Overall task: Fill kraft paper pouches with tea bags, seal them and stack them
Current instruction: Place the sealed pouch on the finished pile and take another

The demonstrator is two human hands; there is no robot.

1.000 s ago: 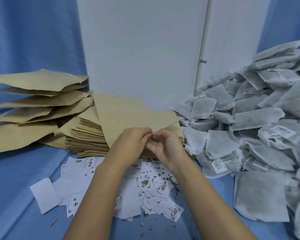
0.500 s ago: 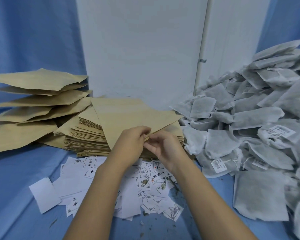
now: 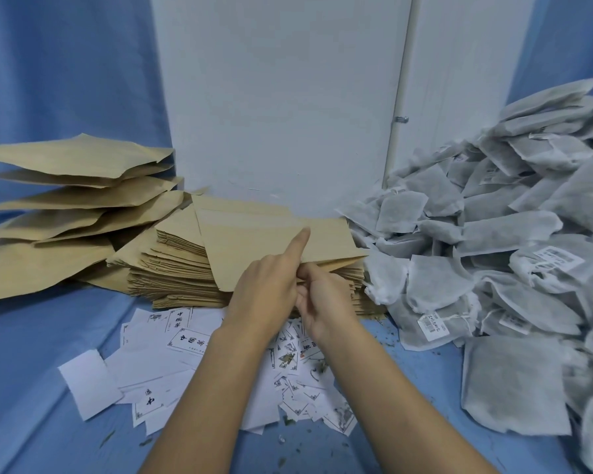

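A flat kraft paper pouch [image 3: 254, 241] lies skewed on top of a thick stack of empty pouches [image 3: 172, 271] at the centre. My left hand [image 3: 267, 285] holds the pouch's near edge, its index finger stretched out along the top face. My right hand [image 3: 322, 302] pinches the same edge from below. A big heap of grey tea bags [image 3: 493, 241] fills the right side. Puffy kraft pouches [image 3: 62, 206] are piled at the left.
Loose white printed labels [image 3: 185, 367] lie scattered on the blue cloth [image 3: 31, 388] under my forearms, with tea crumbs among them. A white wall panel [image 3: 281, 97] stands right behind the stack.
The pouch's far end has dropped lower over the stack. My left index finger has straightened out over the pouch, and both hands still work at its near edge.
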